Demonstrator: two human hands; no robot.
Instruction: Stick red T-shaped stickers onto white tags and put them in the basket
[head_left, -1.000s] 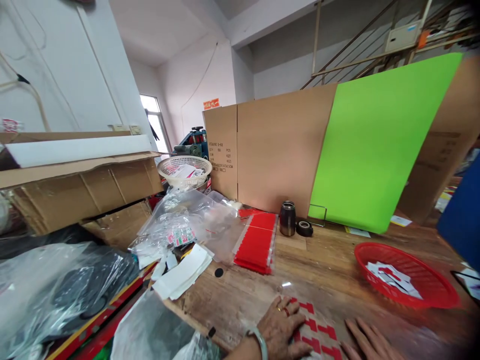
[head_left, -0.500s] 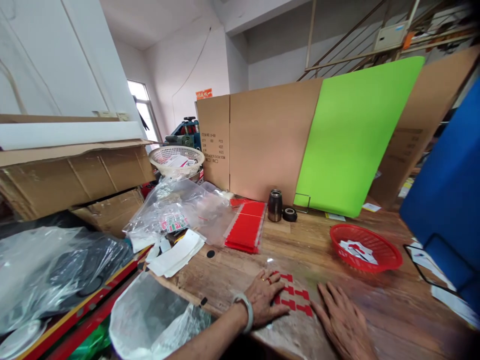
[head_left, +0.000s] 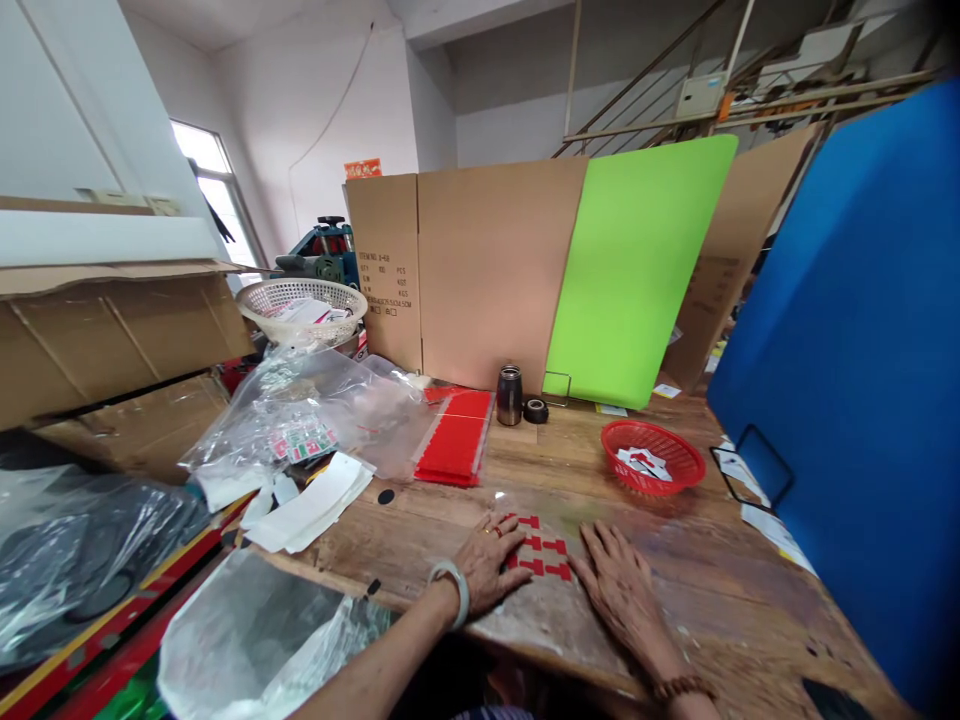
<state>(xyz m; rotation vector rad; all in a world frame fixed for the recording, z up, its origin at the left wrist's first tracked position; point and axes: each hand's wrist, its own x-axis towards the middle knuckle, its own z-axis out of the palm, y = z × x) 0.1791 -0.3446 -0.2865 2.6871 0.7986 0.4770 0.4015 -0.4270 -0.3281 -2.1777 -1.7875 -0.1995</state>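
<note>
- Clear sheet (head_left: 541, 604) with red shapes (head_left: 555, 547): flat on the table (head_left: 757, 600), near its front edge, between the two hands.
- Left hand (head_left: 486, 562): laid flat, fingers extended over the sheet's left side, partly covering some shapes.
- Right hand (head_left: 619, 585): flat, fingers spread, just right of the shapes, well clear of the left hand.
- Red stack (head_left: 456, 435): beyond the left hand.
- Bottle (head_left: 510, 396): upright, uncapped, its lid (head_left: 535, 411) just beside it.
- Red basket (head_left: 694, 478): beyond the right hand, white pieces (head_left: 643, 463) inside.
- Green board (head_left: 637, 280): upright behind.
</note>
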